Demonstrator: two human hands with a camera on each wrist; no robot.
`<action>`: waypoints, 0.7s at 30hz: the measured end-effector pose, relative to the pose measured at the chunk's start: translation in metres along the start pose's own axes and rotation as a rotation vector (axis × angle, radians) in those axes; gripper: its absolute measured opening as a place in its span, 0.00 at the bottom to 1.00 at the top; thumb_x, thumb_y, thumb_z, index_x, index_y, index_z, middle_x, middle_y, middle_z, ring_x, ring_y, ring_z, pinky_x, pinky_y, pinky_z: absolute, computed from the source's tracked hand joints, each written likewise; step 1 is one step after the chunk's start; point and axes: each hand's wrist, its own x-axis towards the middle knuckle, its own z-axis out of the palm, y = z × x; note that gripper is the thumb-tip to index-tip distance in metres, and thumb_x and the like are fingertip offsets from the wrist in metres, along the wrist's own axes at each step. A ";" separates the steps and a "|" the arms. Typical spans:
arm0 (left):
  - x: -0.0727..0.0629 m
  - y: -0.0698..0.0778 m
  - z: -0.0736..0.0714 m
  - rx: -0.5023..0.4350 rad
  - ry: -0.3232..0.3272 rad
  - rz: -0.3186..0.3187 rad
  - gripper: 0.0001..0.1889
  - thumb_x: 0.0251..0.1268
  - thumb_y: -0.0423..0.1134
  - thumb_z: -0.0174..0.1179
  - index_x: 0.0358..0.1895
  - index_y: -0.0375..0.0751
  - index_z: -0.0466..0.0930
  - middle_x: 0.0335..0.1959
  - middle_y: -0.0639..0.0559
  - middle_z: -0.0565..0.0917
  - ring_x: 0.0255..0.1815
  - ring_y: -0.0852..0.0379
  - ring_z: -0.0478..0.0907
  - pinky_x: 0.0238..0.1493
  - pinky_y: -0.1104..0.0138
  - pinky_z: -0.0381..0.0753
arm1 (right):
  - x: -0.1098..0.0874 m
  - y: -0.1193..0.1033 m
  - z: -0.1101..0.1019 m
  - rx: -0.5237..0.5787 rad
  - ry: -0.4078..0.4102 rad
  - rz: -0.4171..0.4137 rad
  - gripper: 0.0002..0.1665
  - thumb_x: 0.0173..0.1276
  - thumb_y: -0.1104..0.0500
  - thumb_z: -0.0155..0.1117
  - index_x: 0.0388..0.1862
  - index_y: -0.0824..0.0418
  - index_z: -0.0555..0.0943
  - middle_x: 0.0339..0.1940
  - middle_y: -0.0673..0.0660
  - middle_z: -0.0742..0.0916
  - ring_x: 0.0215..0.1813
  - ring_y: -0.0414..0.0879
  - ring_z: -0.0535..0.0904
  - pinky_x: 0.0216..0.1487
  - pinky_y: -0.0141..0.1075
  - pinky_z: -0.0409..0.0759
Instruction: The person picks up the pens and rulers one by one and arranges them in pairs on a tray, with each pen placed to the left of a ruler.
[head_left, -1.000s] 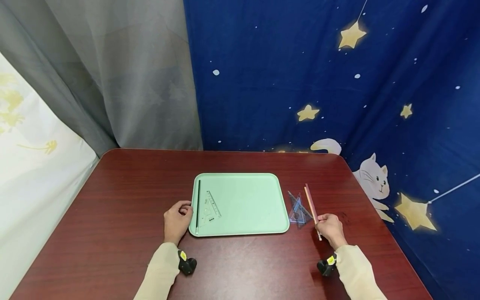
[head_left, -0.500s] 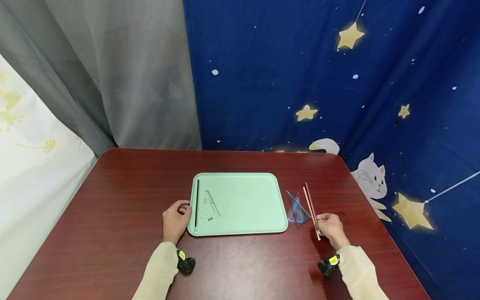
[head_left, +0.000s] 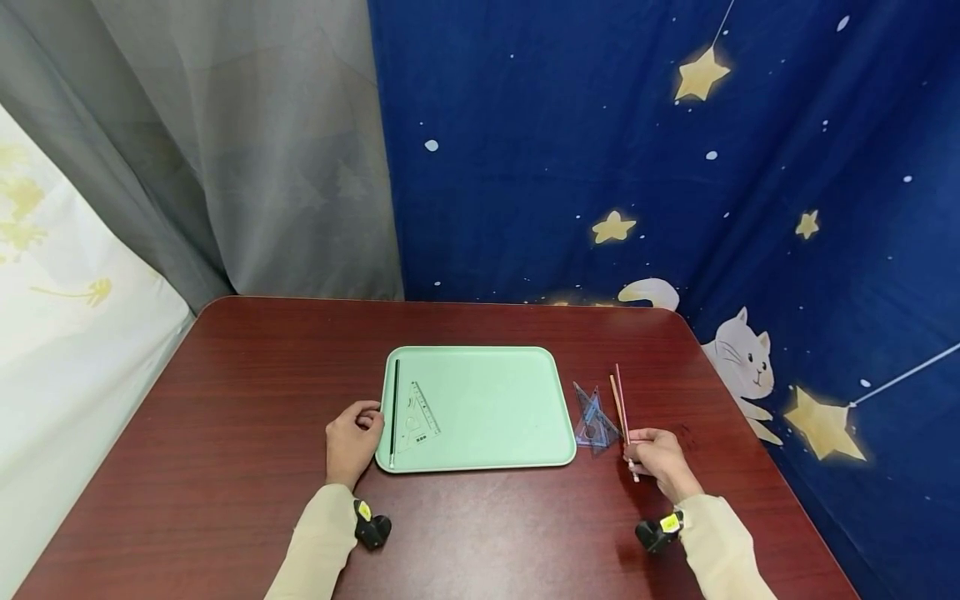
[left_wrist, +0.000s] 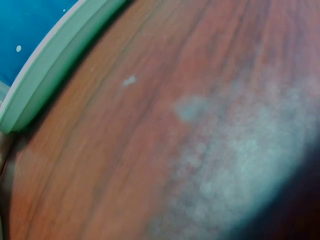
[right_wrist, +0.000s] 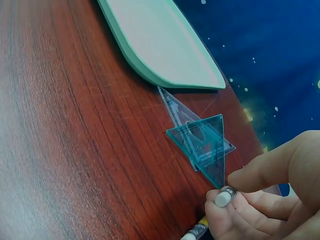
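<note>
In the head view my right hand pinches a pink pencil between thumb and fingers near its eraser end. A yellow pencil lies close beside it, its white eraser just below my fingers in the right wrist view. Two overlapping clear set squares, one bluish, lie on the table left of the pencils. My left hand rests at the left rim of a pale green tray, fingers loosely curled. A black pencil and a clear set square lie in the tray's left part.
The dark red wooden table holds everything. Behind it hang a grey curtain and a blue star-patterned curtain. A white cloth hangs along the left side.
The pink pencil has turned slightly in my right hand and shifted a little right, with a small gap opening between it and the yellow one. The left hand and tray stay put.
</note>
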 end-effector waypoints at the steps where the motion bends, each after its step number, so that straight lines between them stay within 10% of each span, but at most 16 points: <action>1: 0.000 0.000 0.000 0.000 0.000 0.000 0.07 0.57 0.32 0.60 0.38 0.40 0.85 0.26 0.50 0.83 0.24 0.64 0.73 0.29 0.74 0.72 | 0.000 0.000 0.000 0.005 -0.003 0.002 0.24 0.57 0.74 0.55 0.54 0.81 0.67 0.28 0.55 0.83 0.24 0.39 0.77 0.25 0.30 0.79; 21: 0.001 -0.001 0.001 -0.002 0.015 0.005 0.07 0.56 0.32 0.61 0.37 0.40 0.85 0.26 0.51 0.84 0.24 0.67 0.72 0.28 0.79 0.69 | -0.007 -0.002 0.009 0.128 -0.045 -0.039 0.26 0.59 0.74 0.56 0.57 0.82 0.66 0.29 0.53 0.84 0.26 0.37 0.79 0.27 0.27 0.80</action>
